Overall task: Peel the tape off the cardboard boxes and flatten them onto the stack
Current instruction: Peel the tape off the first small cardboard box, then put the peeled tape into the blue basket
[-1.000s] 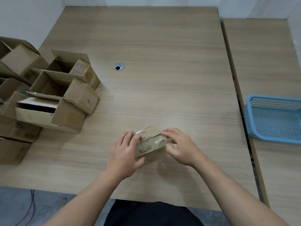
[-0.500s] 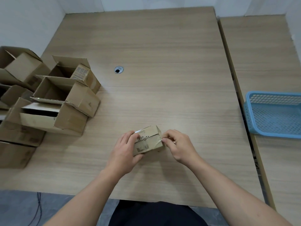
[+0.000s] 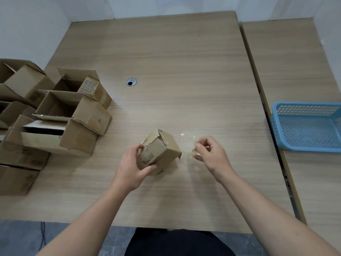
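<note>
A pale wood-grain table [image 3: 184,61] fills the view under white walls, with one second table [image 3: 295,58] butted against its right edge. Far left of the small box, a pile of open cardboard boxes [image 3: 60,115] crowds the table's edge: about seven, though they overlap and the frame cuts some off, so the count is not sure. Their flaps stand open, and one carries a printed label. One round cable hole [image 3: 131,82] sits in the table beyond the small box and a little left of it. The left hand [image 3: 132,169] grips the small box [image 3: 158,150], the one box away from the pile, thumb curled over its near face and fingers round its left side; the box is tilted, one end flap sprung loose. Just right of the small box the right hand [image 3: 210,156] pinches a crumpled strip of clear tape [image 3: 192,150] between thumb and fingertips; whether the tape touches the box I cannot tell. Well to the right of the small box one blue mesh basket [image 3: 311,149] rests on the second table, partly out of frame. Nothing lies between the two hands and the pile or the basket
</note>
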